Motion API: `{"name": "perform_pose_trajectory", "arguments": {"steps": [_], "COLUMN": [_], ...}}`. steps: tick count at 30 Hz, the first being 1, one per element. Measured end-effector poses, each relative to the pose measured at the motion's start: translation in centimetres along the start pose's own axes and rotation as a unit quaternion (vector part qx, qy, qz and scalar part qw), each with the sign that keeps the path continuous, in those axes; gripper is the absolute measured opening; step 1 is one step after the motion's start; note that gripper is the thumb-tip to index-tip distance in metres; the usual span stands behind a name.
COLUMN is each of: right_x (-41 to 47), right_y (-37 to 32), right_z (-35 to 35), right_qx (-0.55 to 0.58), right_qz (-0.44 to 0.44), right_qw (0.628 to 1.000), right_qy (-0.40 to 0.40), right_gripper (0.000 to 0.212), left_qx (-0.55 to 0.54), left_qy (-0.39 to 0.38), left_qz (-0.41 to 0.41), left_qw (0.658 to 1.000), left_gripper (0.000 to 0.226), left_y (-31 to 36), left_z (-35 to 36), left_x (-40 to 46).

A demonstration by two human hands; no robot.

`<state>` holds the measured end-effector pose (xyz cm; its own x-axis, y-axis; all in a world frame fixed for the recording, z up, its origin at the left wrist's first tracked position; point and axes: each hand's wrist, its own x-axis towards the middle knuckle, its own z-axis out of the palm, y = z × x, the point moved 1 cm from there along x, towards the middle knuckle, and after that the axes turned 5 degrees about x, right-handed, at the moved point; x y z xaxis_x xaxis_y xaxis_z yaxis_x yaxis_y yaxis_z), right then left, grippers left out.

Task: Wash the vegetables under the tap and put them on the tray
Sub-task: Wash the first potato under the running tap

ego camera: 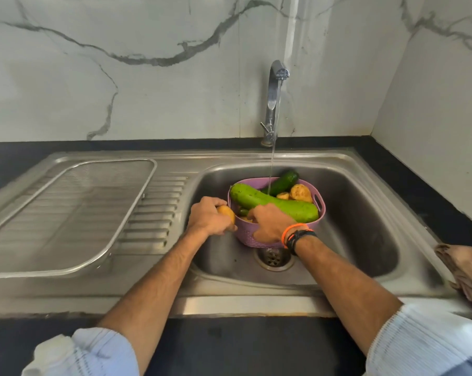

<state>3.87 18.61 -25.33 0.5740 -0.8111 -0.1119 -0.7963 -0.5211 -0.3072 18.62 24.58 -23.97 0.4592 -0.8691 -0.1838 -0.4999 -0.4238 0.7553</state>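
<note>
Honestly, the left hand (209, 217) grips a potato (227, 214) at the purple basket (245, 236)'s 9 o'clock; the right hand (273, 222) digs inside, grip hidden. Wet potato could slip into the sink (365, 226) before reaching the tray (66, 213) further toward 9.

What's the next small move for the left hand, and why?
Probably carry the potato that the left hand grips rightward into the water stream. The tap is running, but the potato sits outside the basket rim, left of the stream, and the tray holds no vegetables yet.
</note>
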Motion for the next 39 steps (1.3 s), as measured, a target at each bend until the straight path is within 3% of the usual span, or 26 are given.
{"name": "perform_pose_trajectory", "arguments": {"steps": [4, 9, 12, 14, 16, 18, 23, 26, 28, 31, 34, 39], "right_x": [-0.7, -0.9, -1.0, -1.2, -1.5, -1.9, -2.1, -1.6, -1.4, -1.3, -1.9, -2.8], "right_y": [-0.7, -1.4, -1.5, -1.6, -1.8, -2.1, -4.0, -7.3, -10.0, -14.0, -17.6, -20.9], "right_z": [0.3, 0.0, 0.1, 0.1, 0.0, -0.1, -2.2, -4.2, -5.0, -5.8, -5.6, -4.0], "right_qx": [-0.017, -0.009, -0.009, -0.005, -0.004, -0.006, 0.039, 0.108, 0.175, 0.233, 0.26, 0.229], "right_qz": [0.009, 0.013, 0.02, 0.02, 0.018, 0.013, -0.02, -0.053, -0.07, -0.109, -0.137, -0.157], "right_qw": [1.0, 1.0, 1.0, 1.0, 1.0, 1.0, 0.997, 0.989, 0.977, 0.96, 0.951, 0.957], "right_qy": [0.005, 0.007, 0.004, 0.002, 0.002, 0.003, 0.062, 0.089, 0.095, 0.111, 0.097, 0.08], "right_gripper": [0.039, 0.04, 0.042, 0.042, 0.041, 0.039, 0.035, 0.046, 0.053, 0.043, 0.041, 0.045], "left_qx": [-0.029, -0.107, -0.085, -0.023, 0.051, 0.064, -0.037, -0.048, -0.028, -0.012, 0.008, 0.039], "left_qy": [-0.008, 0.071, 0.097, 0.052, 0.001, -0.008, 0.026, 0.088, 0.122, 0.148, 0.165, 0.13], "left_qz": [0.015, 0.088, 0.097, 0.056, 0.028, 0.022, 0.033, 0.062, 0.066, 0.055, 0.027, -0.028], "left_qw": [0.999, 0.988, 0.987, 0.997, 0.998, 0.998, 0.998, 0.993, 0.99, 0.987, 0.986, 0.99], "left_gripper": [0.069, 0.081, 0.094, 0.086, 0.061, 0.051, 0.076, 0.083, 0.075, 0.071, 0.065, 0.034], "left_y": [1.4, 5.1, 4.0, 2.2, 0.7, -0.1, 1.4, 2.2, 2.1, 0.8, -1.6, -6.6], "left_z": [-1.7, -6.4, -5.8, -4.0, -2.5, -1.9, -5.0, -9.4, -12.7, -17.3, -20.2, -21.5], "left_x": [-1.3, -0.9, -0.8, -1.5, -2.8, -3.6, -3.7, -4.5, -5.3, -6.3, -7.2, -8.1]}}
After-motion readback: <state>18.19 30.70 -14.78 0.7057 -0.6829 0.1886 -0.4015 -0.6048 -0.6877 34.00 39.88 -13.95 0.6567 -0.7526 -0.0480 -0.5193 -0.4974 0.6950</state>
